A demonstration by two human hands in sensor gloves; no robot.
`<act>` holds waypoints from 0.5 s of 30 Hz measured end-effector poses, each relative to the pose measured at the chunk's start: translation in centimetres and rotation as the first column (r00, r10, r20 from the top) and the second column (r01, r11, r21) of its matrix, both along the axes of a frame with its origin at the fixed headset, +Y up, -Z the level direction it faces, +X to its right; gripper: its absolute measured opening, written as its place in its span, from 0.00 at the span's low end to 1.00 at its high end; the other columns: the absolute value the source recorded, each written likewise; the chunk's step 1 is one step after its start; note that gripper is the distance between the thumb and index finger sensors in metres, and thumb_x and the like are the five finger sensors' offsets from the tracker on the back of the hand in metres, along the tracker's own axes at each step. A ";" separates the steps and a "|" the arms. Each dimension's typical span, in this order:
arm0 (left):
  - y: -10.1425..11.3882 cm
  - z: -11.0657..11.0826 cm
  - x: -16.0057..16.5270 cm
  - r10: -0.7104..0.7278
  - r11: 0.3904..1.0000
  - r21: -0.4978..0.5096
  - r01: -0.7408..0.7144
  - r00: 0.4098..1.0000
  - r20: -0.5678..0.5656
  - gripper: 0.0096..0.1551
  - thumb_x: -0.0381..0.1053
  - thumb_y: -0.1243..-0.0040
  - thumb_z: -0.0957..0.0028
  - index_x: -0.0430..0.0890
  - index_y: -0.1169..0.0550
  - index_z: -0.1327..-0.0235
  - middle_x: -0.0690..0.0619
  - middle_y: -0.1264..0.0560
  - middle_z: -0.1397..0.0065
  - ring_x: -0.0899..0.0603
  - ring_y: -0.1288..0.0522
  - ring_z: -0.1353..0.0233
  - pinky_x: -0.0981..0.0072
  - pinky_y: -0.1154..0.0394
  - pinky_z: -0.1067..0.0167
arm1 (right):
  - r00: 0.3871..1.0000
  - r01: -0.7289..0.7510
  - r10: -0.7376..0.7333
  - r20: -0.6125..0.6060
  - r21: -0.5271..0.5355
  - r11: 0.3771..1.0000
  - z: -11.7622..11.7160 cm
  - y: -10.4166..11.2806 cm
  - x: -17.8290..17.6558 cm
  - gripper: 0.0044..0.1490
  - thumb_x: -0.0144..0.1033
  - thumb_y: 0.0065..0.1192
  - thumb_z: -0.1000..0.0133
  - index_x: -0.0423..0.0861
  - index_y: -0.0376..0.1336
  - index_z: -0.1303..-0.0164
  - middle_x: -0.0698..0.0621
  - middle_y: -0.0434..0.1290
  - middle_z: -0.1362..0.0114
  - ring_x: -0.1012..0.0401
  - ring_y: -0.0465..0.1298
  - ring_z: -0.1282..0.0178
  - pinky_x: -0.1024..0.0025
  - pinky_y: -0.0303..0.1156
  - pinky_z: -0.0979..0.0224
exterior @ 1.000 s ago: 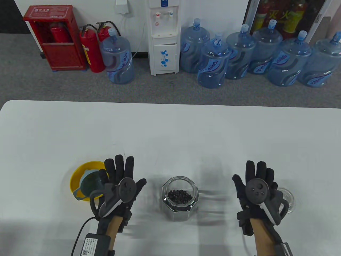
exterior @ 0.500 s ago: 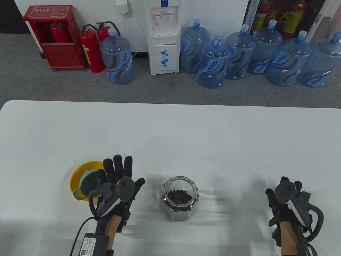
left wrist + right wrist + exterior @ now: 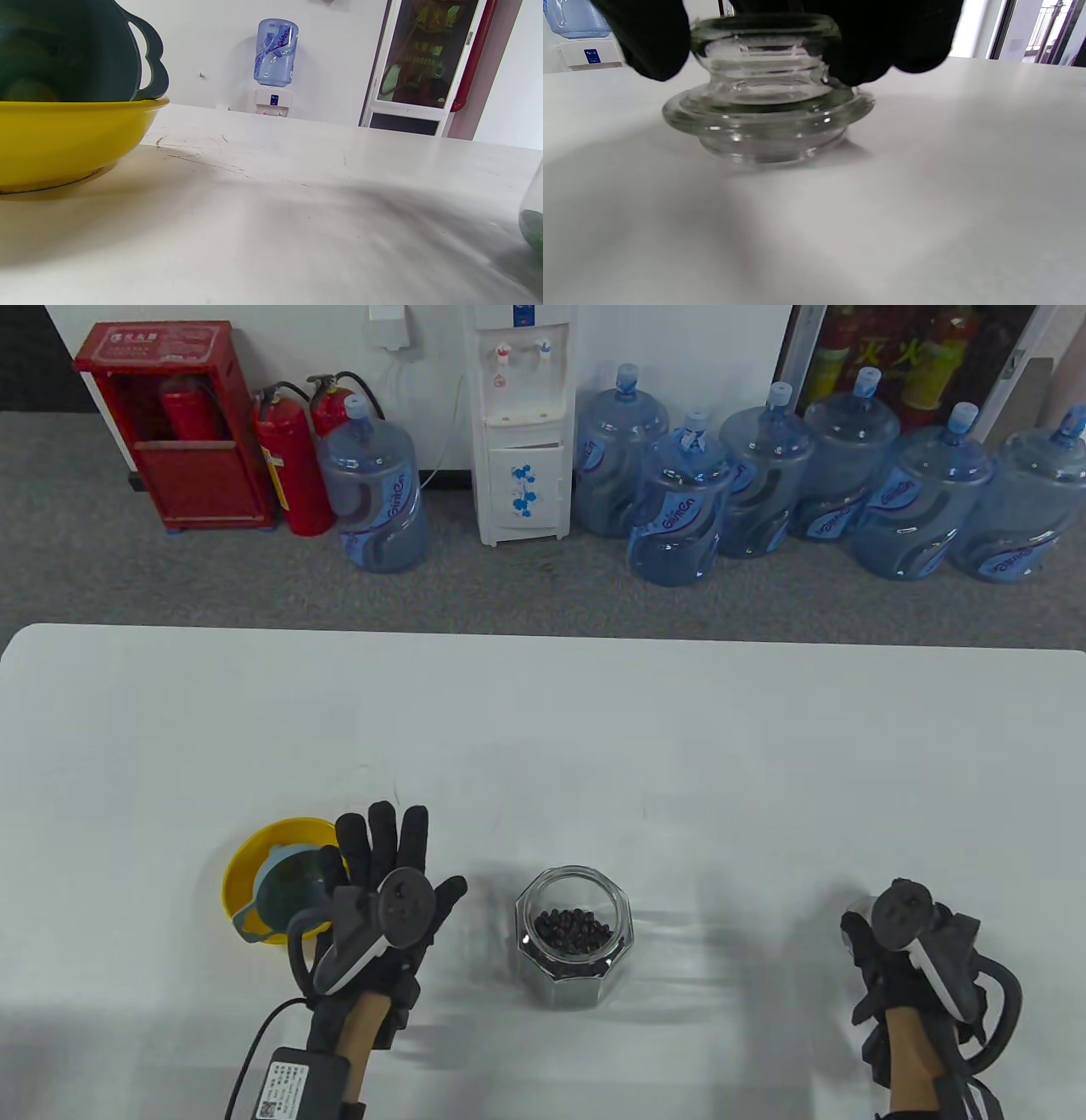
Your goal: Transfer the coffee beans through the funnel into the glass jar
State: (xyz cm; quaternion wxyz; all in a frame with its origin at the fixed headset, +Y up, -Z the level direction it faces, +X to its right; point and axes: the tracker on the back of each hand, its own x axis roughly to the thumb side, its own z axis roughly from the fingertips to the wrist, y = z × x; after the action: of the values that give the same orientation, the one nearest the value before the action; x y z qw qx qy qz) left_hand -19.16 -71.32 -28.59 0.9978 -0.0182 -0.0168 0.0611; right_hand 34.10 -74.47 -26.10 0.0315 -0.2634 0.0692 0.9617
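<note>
Funnel (image 3: 284, 891) in bowl (image 3: 242, 865) — left of jar (image 3: 574, 937)

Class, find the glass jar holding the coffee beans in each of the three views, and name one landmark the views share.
Table view: glass jar at bottom centre, between the hands.
Left wrist view: only a sliver of it, at the lower right edge.
Right wrist view: not in it.
Shared landmark: the white table.

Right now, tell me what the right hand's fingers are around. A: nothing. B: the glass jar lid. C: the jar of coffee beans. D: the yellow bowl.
B: in the right wrist view the gloved fingers wrap the knob of the glass jar lid, which rests on the table; whether they squeeze it is unclear.
</note>
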 end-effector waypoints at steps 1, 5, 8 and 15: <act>0.0 0.0 0.0 0.001 1.000 -0.001 -0.001 1.000 -0.001 0.49 0.75 0.65 0.45 0.57 0.63 0.17 0.45 0.67 0.13 0.30 0.70 0.17 0.35 0.65 0.26 | 1.000 0.000 0.000 -0.002 0.004 1.000 0.0 0.0 0.0 0.52 0.66 0.57 0.33 0.48 0.49 0.05 0.32 0.57 0.13 0.43 0.69 0.29 0.46 0.69 0.27; 0.1 0.0 -0.1 0.002 1.000 0.007 -0.002 1.000 -0.005 0.49 0.75 0.65 0.45 0.58 0.63 0.17 0.45 0.66 0.13 0.30 0.70 0.17 0.35 0.65 0.26 | 0.999 -0.030 0.031 -0.009 0.032 0.999 -0.2 0.0 -0.3 0.50 0.63 0.60 0.33 0.46 0.51 0.07 0.29 0.60 0.15 0.42 0.71 0.31 0.45 0.70 0.29; 0.2 0.1 -0.2 0.006 1.000 0.010 -0.006 1.000 -0.005 0.49 0.75 0.65 0.45 0.57 0.63 0.17 0.45 0.66 0.13 0.30 0.70 0.17 0.35 0.64 0.26 | 0.999 -0.044 0.045 -0.004 0.072 0.996 -0.3 0.0 -0.3 0.51 0.63 0.63 0.34 0.43 0.54 0.09 0.29 0.62 0.18 0.42 0.73 0.33 0.45 0.72 0.31; 0.2 0.1 -0.4 0.010 1.000 0.017 -0.010 1.000 -0.006 0.49 0.75 0.65 0.45 0.57 0.63 0.17 0.45 0.66 0.13 0.30 0.70 0.17 0.35 0.64 0.26 | 1.000 -0.013 0.015 -0.014 0.163 0.987 0.0 1.3 -0.6 0.51 0.65 0.66 0.36 0.43 0.58 0.12 0.29 0.66 0.20 0.43 0.75 0.36 0.46 0.74 0.33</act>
State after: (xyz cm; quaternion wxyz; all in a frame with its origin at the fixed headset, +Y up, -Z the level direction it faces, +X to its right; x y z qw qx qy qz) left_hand -19.55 -71.09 -28.53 0.9977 -0.0094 -0.0142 0.0660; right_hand 33.46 -73.21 -26.13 0.0455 -0.2531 -0.0112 0.9663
